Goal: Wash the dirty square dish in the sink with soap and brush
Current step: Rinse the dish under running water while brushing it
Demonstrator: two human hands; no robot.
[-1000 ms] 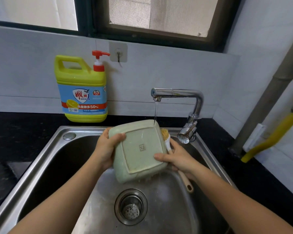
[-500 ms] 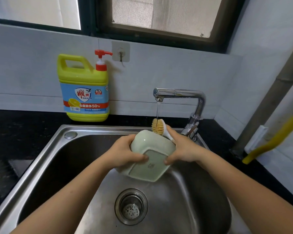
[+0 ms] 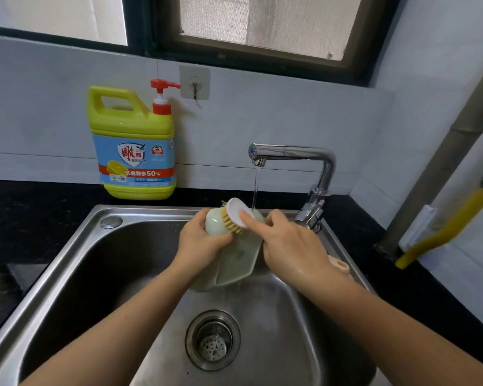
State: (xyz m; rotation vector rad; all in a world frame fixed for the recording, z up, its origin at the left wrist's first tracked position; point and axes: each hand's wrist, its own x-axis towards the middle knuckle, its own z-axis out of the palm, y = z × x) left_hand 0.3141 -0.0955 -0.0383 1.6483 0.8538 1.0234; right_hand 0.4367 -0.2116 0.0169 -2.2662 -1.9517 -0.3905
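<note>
Dish (image 3: 236, 260) at frame centre, tilted over sink (image 3: 151, 210), under running tap (image 3: 293, 153). Left hand (image 3: 197, 242) curled round its edge. Right hand (image 3: 289, 245) gripping brush (image 3: 236, 215), forefinger pressing head. Risk: wet dish slipping from one-hand hold.

Square dish (image 3: 234, 257): the inner face was turned away and not seen; the edge at 9 o'clock was covered by the left hand (image 3: 198, 240).
Dish stamp: the mark on the underside was too small to be read.
Brush (image 3: 236, 217): the middle of the handle was hidden under the right hand (image 3: 287, 243); only the head at the hand's 11 o'clock and the handle's end at its 4 o'clock were shown.
Sink (image 3: 67, 260): the near rim was cut off at 6 o'clock.
Soap bottle (image 3: 134, 143): the label's small print could not be read.
Yellow hose (image 3: 444, 229): the upper end was cut off at 3 o'clock.
</note>
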